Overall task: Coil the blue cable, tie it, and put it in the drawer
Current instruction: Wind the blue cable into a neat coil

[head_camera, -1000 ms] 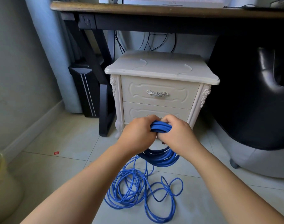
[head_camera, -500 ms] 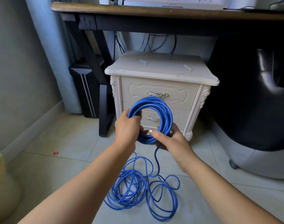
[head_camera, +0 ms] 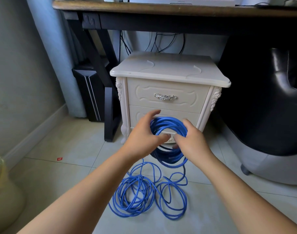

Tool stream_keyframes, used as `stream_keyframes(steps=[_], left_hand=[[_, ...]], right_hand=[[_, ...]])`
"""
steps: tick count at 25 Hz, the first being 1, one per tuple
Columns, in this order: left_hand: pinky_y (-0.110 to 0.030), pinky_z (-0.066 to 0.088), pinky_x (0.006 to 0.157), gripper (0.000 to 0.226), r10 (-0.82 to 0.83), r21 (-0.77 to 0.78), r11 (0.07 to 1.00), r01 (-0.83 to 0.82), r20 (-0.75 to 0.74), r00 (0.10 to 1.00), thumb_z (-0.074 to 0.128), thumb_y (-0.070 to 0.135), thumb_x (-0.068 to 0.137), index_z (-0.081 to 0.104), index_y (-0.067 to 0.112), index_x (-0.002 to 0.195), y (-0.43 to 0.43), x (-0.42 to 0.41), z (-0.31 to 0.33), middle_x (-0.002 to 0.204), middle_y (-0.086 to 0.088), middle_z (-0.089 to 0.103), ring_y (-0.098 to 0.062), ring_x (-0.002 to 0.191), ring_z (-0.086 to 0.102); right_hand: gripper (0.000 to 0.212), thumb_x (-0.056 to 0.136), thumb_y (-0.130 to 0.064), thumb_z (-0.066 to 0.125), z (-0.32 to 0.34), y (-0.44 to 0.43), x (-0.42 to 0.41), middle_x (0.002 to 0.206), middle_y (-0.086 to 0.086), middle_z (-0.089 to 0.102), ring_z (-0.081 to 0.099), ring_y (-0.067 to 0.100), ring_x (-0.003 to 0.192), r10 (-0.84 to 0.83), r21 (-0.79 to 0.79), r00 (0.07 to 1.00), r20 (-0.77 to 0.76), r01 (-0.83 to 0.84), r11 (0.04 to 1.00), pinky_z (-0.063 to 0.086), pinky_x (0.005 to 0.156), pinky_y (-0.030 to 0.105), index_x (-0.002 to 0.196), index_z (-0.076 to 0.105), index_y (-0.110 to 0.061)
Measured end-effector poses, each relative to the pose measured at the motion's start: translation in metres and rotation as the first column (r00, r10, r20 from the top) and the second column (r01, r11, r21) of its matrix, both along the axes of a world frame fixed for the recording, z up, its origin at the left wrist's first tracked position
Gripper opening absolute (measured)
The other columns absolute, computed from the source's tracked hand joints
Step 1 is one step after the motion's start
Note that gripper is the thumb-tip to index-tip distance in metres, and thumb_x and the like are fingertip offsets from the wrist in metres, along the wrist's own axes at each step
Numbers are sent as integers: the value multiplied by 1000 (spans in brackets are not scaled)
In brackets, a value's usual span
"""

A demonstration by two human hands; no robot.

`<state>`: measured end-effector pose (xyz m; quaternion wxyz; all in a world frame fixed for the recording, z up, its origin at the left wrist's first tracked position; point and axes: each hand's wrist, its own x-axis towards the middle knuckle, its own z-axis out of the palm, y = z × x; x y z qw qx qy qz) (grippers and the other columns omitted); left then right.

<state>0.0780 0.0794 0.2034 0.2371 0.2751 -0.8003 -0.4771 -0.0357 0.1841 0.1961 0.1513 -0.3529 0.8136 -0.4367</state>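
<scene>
The blue cable is partly wound into a coil (head_camera: 168, 123) that I hold up in front of the white nightstand (head_camera: 169, 71). My left hand (head_camera: 142, 139) cups the coil's left side, thumb through the ring and fingers spread above it. On the right side my right hand (head_camera: 191, 142) grips the coil between thumb and fingers. The rest of the cable lies in loose loops (head_camera: 136, 196) on the tiled floor below my hands. Both drawers are closed; the top drawer (head_camera: 186, 100) shows a silver handle, and the coil partly hides the lower one.
A dark desk (head_camera: 161, 9) spans above the nightstand, with its black leg (head_camera: 110, 115) and a black computer tower (head_camera: 88, 92) to the left. A black chair (head_camera: 271, 98) stands at the right. A yellow-lined bin (head_camera: 0, 183) sits at far left.
The coil has dropped lower and tilted flatter between my hands. My left fingers have loosened and spread, and my right hand has moved up to the coil's right side.
</scene>
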Motion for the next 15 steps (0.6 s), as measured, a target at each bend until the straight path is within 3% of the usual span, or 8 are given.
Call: stream_keyframes(steps=[2, 4, 6, 8, 10, 12, 15], left_hand=[[-8, 36, 90, 78, -58, -204, 977, 66, 43, 997, 74, 17, 78, 38, 38, 143, -3, 1, 2, 132, 14, 47, 7, 109, 46], [-15, 40, 93, 78, -123, -273, 949, 157, 137, 983, 71, 14, 77, 37, 37, 144, -7, 3, 1, 131, 11, 49, 1, 112, 49], [-24, 49, 86, 55, -157, -239, 949, 204, 203, 967, 69, 17, 81, 52, 31, 132, -9, 5, -1, 111, 7, 65, -9, 98, 62], [-28, 49, 71, 15, -127, -225, 959, 174, 208, 970, 68, 21, 86, 62, 21, 100, -8, 5, -1, 83, 1, 67, -19, 80, 65], [-30, 50, 67, 10, -95, -178, 977, 120, 145, 985, 67, 21, 89, 58, 16, 88, -8, 3, 1, 74, -3, 65, -24, 72, 66], [-37, 58, 72, 10, -74, -48, 996, 75, 36, 997, 66, 21, 92, 60, 13, 94, -7, 2, 3, 70, 0, 61, -23, 62, 66], [-50, 59, 74, 12, 0, 163, 987, 9, -59, 998, 65, 20, 93, 62, 11, 99, -9, 2, 0, 60, 4, 52, -12, 51, 55]], right_hand=[[14, 84, -20, 53, 2, 2, 1, 75, 0, 58, 58, 31, 72, 90, 176, 971, -221, -51, 983, 48, 65, 39, 88, 40, -25], [16, 85, -22, 53, 9, 3, 5, 76, -3, 54, 52, 32, 76, 178, 257, 914, -365, -85, 963, 44, 66, 37, 90, 38, -26], [16, 85, -23, 54, 14, 3, 8, 77, -5, 51, 50, 31, 78, 221, 263, 862, -456, -107, 959, 44, 68, 36, 90, 39, -26], [14, 84, -26, 57, 14, 4, 9, 77, -5, 54, 51, 31, 77, 208, 227, 852, -480, -109, 968, 45, 68, 37, 92, 45, -23], [18, 79, -26, 62, 11, 3, 5, 75, -3, 62, 57, 29, 75, 109, 109, 936, -336, -76, 991, 49, 68, 37, 92, 49, -24], [22, 76, -23, 66, 11, 3, 0, 74, -1, 68, 66, 21, 73, 17, -50, 998, -62, -20, 999, 53, 69, 35, 91, 51, -28], [20, 84, -19, 70, 9, 7, -1, 88, 2, 73, 73, 15, 74, 111, -212, 944, 310, -45, 976, 56, 79, 39, 99, 58, -27]])
